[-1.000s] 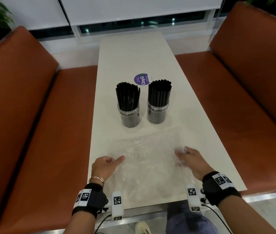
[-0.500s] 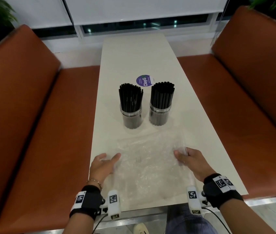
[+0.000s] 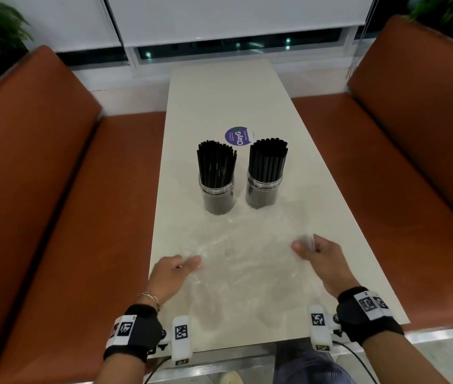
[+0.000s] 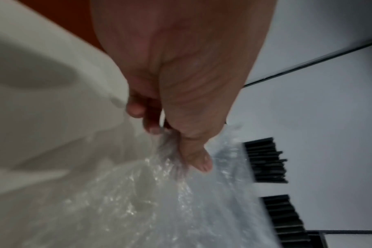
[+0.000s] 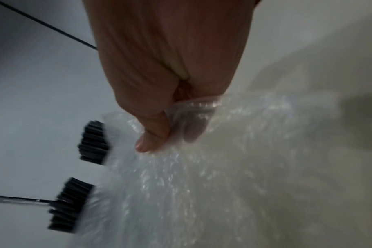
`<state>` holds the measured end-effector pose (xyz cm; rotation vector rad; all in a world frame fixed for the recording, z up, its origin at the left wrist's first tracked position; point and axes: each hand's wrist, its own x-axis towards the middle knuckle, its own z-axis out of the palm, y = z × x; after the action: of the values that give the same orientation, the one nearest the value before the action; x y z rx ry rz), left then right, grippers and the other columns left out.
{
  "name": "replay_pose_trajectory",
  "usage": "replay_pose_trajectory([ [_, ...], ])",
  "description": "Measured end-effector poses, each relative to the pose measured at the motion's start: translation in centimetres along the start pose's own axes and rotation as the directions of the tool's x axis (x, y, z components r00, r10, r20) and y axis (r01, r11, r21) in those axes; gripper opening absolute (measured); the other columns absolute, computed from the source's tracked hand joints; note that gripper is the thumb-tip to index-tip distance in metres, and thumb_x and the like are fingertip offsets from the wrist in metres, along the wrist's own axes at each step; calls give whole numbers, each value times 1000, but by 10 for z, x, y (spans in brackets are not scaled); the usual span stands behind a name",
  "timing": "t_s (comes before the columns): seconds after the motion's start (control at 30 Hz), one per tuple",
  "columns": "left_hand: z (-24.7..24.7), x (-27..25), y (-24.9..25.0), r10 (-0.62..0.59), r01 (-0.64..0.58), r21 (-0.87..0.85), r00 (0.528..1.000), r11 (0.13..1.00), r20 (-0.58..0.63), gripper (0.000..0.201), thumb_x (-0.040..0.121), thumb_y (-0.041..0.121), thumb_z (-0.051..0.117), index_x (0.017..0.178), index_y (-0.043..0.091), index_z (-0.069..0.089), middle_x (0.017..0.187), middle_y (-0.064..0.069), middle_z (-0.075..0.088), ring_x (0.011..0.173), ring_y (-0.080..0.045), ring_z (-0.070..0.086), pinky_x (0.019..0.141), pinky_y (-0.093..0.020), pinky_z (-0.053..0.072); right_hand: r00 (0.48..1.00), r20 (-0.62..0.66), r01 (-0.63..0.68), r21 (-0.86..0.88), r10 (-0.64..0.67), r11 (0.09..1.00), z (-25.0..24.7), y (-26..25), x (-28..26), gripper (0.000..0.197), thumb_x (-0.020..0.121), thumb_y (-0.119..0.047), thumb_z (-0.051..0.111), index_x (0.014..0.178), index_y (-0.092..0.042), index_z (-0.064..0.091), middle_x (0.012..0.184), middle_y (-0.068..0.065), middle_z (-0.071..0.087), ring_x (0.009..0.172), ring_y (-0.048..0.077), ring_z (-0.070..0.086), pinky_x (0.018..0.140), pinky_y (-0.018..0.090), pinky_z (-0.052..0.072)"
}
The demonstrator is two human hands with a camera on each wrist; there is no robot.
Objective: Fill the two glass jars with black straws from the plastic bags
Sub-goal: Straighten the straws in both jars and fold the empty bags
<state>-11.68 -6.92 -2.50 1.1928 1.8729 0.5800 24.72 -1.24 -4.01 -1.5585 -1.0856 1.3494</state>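
Two glass jars stand side by side mid-table, the left jar (image 3: 217, 196) and the right jar (image 3: 262, 192), each packed with upright black straws (image 3: 216, 163) (image 4: 263, 161) (image 5: 93, 142). A clear, empty-looking plastic bag (image 3: 247, 261) is spread on the table in front of them. My left hand (image 3: 183, 266) pinches its left edge between thumb and fingers (image 4: 170, 139). At the bag's right edge my right hand (image 3: 307, 246) pinches the film (image 5: 172, 134). Both hands are well short of the jars.
The long white table (image 3: 219, 92) runs away from me towards a window with blinds. A round purple sticker (image 3: 237, 136) lies just behind the jars. Orange-brown bench seats flank the table at left (image 3: 81, 217) and right (image 3: 386, 176).
My left hand went from thumb and fingers stretched over the bag to pinching its edge. The right hand kept its hold and shifted slightly. The jars have not moved.
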Motion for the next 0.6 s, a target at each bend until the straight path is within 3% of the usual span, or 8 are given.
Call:
replay_pose_trajectory([
  [0.07, -22, -12, 12, 174, -179, -24, 974, 984, -144, 37, 74, 66, 79, 68, 30, 77, 79, 10, 74, 71, -8, 67, 76, -30, 56, 994, 4, 108, -28, -108, 994, -11, -33, -10, 12, 84, -7, 84, 95, -9, 82, 93, 1, 83, 85, 12, 75, 81, 26, 55],
  [0.13, -37, -30, 25, 414, -431, 19, 851, 902, -323, 6, 80, 44, 84, 85, 41, 83, 90, 14, 78, 82, 5, 70, 74, -15, 56, 970, 25, 244, -142, -243, 959, -20, -58, -22, 17, 82, -2, 85, 97, -10, 83, 96, 1, 83, 89, 13, 77, 81, 23, 58],
  [0.23, -38, -46, 22, 673, -633, 250, 618, 733, -407, 35, 79, -10, 79, 94, 21, 82, 94, 12, 77, 87, 3, 71, 74, -5, 53, 957, 81, 288, -207, -277, 935, -27, -67, -35, 45, 59, -25, 98, 98, -15, 79, 88, -2, 82, 85, 10, 78, 76, 28, 63],
  [0.33, -13, -43, -17, 641, -585, 264, 705, 767, -304, 63, 68, -31, 76, 99, 23, 83, 103, 14, 78, 102, 7, 71, 90, -1, 51, 994, 53, 107, -328, -95, 939, -27, -27, -38, 66, 42, -56, 99, 99, -29, 78, 85, -8, 82, 75, 3, 76, 73, 35, 65],
  [0.4, 6, -38, -51, 571, -523, 235, 785, 819, -242, 76, 67, -31, 77, 104, 35, 80, 109, 19, 77, 105, 11, 70, 94, -2, 50, 969, 104, 244, -556, -224, 794, -27, 21, -33, 39, 71, -16, 95, 107, -23, 81, 104, -5, 80, 89, 8, 77, 86, 31, 63],
  [0.47, 18, -39, -76, 487, -444, 258, 862, 858, -137, 82, 65, -30, 77, 105, 41, 79, 112, 21, 76, 104, 13, 69, 96, 1, 46, 954, 198, 298, -701, -225, 648, -34, 67, -28, 42, 72, 10, 86, 106, -14, 82, 110, 0, 78, 96, 14, 77, 89, 8, 55],
  [0.53, 25, -41, -85, 469, -437, 338, 883, 834, -17, 68, 61, -16, 87, 106, 36, 82, 111, 20, 74, 97, 11, 66, 96, 7, 39, 964, 221, 261, -710, -146, 653, -36, 86, -33, 48, 61, 19, 85, 102, -6, 81, 101, 7, 80, 86, 25, 80, 81, -4, 47],
  [0.6, 24, -40, -76, 447, -376, 409, 890, 832, -91, 22, 80, 19, 82, 101, 25, 83, 99, 9, 80, 76, -2, 65, 80, 0, 47, 944, 233, 330, -694, -234, 640, -31, 75, -41, 26, 66, -3, 89, 90, -5, 81, 83, 2, 76, 67, 23, 75, 67, 8, 52],
])
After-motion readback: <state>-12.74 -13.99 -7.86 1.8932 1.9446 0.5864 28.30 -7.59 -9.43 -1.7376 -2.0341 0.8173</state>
